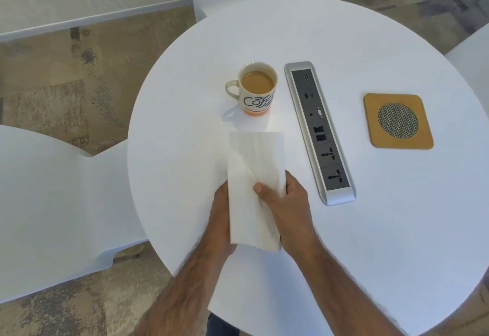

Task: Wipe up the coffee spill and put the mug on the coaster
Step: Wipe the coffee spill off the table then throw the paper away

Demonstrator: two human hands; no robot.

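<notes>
Both hands, left (221, 219) and right (284, 203), grip a folded towel (255, 177) over the bench (370, 229), seemingly readying a wipe; the mug (258, 89) stands full, well apart from the coaster (398, 120).

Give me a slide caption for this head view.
Both hands hold a paper towel before the full mug; coaster waits beyond the power strip.

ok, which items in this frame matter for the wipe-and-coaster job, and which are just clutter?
Job items:
- paper towel, held by left hand and right hand
- mug, holding coffee, standing on the table
- coaster, nothing on it, on the far side of the power strip from the mug

Just lying about:
- power strip set in the tabletop
- white chairs around the table
</notes>
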